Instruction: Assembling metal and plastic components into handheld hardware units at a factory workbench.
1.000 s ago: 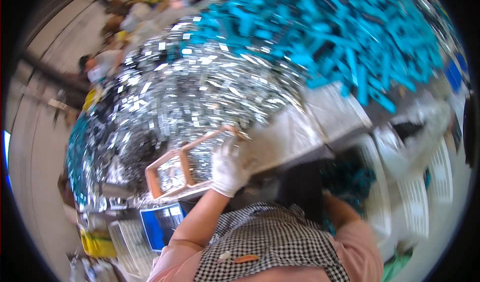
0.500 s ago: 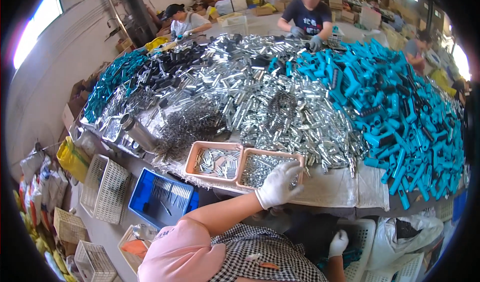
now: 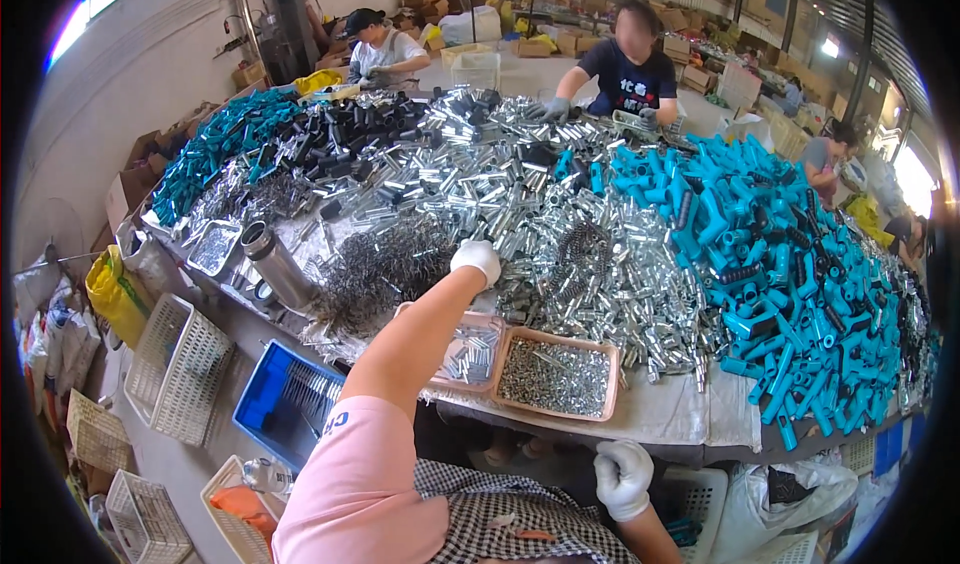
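Observation:
My left hand [image 3: 476, 262], in a white glove, reaches out over the heap of shiny metal tubes [image 3: 480, 189], right beside a dark tangle of wire springs [image 3: 392, 259]. Its fingers point away into the parts and are hidden. Below that forearm are a pink tray of short metal pins [image 3: 468, 356] and, joined on its right, a pink tray of small metal pieces [image 3: 560, 376]. In front of my body, short of the table edge, my right hand [image 3: 624, 479] is raised in a white glove. Its fingers are curled in; whatever they may hold is not visible.
Teal plastic tool housings [image 3: 780, 294] are heaped on the right. A steel flask [image 3: 277, 267] stands at the left. A blue bin [image 3: 262, 404], white plastic baskets [image 3: 180, 364] and a white sack [image 3: 770, 504] sit below the table. Two people work across the table.
My left hand has gone from above the right pink tray, forward and left to the metal heap. My right hand has risen from beside the basket. The view has shifted.

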Demonstrator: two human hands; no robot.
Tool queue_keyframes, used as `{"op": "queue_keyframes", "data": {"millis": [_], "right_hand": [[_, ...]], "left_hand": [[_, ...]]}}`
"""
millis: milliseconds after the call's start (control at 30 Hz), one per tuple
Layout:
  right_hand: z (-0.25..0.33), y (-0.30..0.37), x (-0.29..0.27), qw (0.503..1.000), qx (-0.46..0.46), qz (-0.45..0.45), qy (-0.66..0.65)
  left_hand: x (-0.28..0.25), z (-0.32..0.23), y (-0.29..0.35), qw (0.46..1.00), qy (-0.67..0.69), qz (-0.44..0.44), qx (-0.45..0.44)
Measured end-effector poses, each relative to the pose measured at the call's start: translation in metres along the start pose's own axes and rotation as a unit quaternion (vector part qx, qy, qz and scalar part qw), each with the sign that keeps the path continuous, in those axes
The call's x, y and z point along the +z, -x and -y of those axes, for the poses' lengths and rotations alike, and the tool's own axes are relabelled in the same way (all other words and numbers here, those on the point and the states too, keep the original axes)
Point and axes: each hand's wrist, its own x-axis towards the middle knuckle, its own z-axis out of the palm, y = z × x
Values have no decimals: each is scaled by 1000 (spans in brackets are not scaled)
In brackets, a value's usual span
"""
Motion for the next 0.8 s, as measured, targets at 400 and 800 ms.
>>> {"op": "queue_keyframes", "data": {"millis": [400, 800], "right_hand": [[2, -31, 16, 997, 21, 55, -54], [3, -72, 27, 992, -24, 111, -60]], "left_hand": [[-62, 8, 27, 996, 60, 1, 67], [5, -22, -28, 984, -77, -152, 54]]}}
